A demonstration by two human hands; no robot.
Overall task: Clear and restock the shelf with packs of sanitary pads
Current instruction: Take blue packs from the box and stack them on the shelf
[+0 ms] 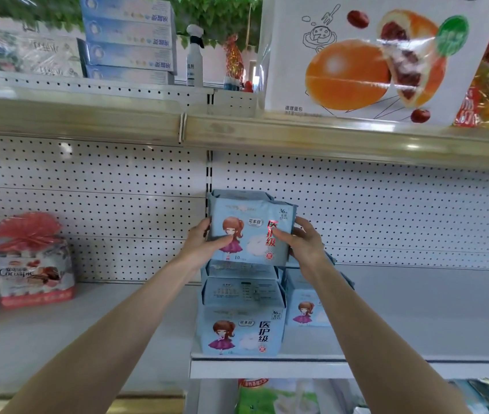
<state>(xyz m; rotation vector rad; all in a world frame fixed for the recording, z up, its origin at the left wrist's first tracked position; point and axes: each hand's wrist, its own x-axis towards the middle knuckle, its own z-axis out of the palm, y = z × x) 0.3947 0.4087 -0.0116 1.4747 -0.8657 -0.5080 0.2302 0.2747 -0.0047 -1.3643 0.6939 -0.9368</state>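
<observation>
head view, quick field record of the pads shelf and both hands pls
held: sanitary pad pack, front toward camera, over the stack
hands: left hand grips its left edge, right hand its right edge
below: stack of packs at shelf front
beside: single pack, right of stack
shelf: white shelf, pegboard back

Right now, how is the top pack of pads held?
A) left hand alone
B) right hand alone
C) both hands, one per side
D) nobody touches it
C: the left hand and right hand each hold one side of the top pack.
</observation>
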